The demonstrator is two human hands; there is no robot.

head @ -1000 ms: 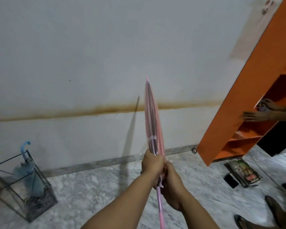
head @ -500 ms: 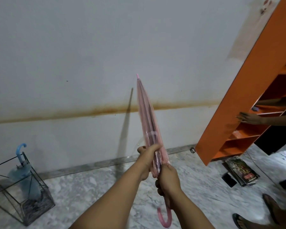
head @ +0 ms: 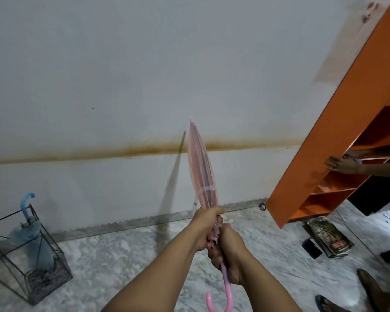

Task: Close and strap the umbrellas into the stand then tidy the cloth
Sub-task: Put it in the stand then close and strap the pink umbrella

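Observation:
A closed pink see-through umbrella [head: 202, 172] points up and away from me, its strap wrapped round the folds and its hooked handle at the bottom of the view. My left hand [head: 204, 224] grips the lower end of the canopy. My right hand [head: 227, 251] holds the shaft just below it. At the far left a black wire umbrella stand [head: 29, 262] sits on the floor against the wall, with a closed blue umbrella [head: 32, 235] standing in it. No cloth is in view.
An orange shelf unit [head: 324, 136] leans at the right, with another person's hands [head: 342, 164] on it. Books [head: 329, 236] and a dark phone [head: 311, 248] lie on the marble floor below. A sandalled foot [head: 331, 304] is at the bottom right.
The umbrella has slid up through my hands and tilted left, so its pink hooked handle now shows below my right hand. My left hand moved along the canopy's lower end.

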